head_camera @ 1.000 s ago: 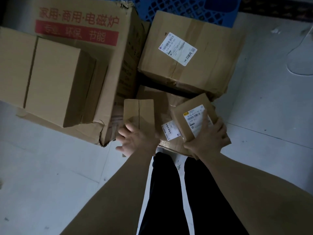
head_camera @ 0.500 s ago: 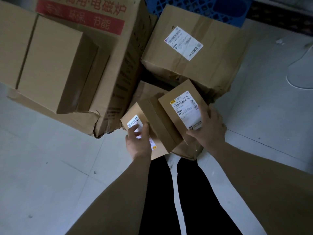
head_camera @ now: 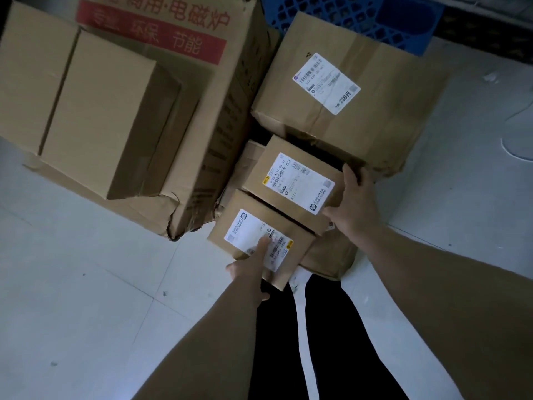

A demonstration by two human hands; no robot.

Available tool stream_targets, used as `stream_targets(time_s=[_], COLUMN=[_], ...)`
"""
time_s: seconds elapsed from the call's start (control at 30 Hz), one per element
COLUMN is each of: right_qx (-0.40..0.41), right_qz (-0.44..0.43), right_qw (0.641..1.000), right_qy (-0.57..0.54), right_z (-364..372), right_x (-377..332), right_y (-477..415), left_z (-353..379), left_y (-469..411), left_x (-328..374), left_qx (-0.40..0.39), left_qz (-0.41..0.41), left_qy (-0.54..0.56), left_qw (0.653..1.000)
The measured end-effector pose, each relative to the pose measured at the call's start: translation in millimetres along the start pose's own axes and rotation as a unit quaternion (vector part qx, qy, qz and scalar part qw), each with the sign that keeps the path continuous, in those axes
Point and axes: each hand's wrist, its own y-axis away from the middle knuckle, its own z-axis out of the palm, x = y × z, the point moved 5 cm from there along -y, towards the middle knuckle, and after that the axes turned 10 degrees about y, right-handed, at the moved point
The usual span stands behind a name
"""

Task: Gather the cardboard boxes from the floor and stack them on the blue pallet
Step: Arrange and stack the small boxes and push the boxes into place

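Two small labelled cardboard boxes are lifted side by side in front of me. My left hand (head_camera: 250, 269) grips the nearer small box (head_camera: 227, 226) at its near edge, thumb on its white label. My right hand (head_camera: 353, 202) grips the farther small box (head_camera: 265, 164) at its right side. A flattened box (head_camera: 328, 255) lies on the floor beneath them. Behind stands a medium taped box (head_camera: 389, 82) with a white label. A large box with red print (head_camera: 173, 116) lies to the left, two plain boxes (head_camera: 95, 111) on top. The blue pallet (head_camera: 354, 15) shows at the top.
Pale tiled floor (head_camera: 86, 284) spreads to the left and right of the boxes. My legs in black trousers (head_camera: 288, 342) stand right below the held boxes. The large box's near corner is torn.
Both small boxes have come up off the floor pile, labels now facing up. My hands shifted from resting on them to gripping their edges, and the view moved closer to the boxes.
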Motion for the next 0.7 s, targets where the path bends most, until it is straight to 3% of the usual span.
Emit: stream_targets(time_s=[0.1,0.2,0.3,0.43,0.7], right_qx=[-0.018,0.008,-0.014,-0.048,-0.032], right_qz=[0.012,-0.008,-0.008,-0.031,0.002], right_qw=[0.999,1.000,1.000,0.995,0.998], right_qy=[-0.023,0.019,0.013,-0.079,-0.045], right_z=[8.5,2.4,-2.2,2.4,-8.0], right_x=[-6.8,-24.6,-44.0,-61.5,-62.6], right_y=[0.9,-4.5,-12.3,-14.7,-0.8], left_z=[9.1,8.7,15.1,18.7,-2.5], left_y=[-3.2,-10.9,-14.1,-17.2,-9.1], left_x=[-0.2,20.1,39.2,37.9,46.7], left_qx=[-0.017,0.029,0.010,0.001,0.036], left_qz=[-0.017,0.034,0.054,0.047,0.072], left_qy=[0.041,0.077,0.107,0.092,0.062], left_qw=[0.999,0.996,0.993,0.995,0.995])
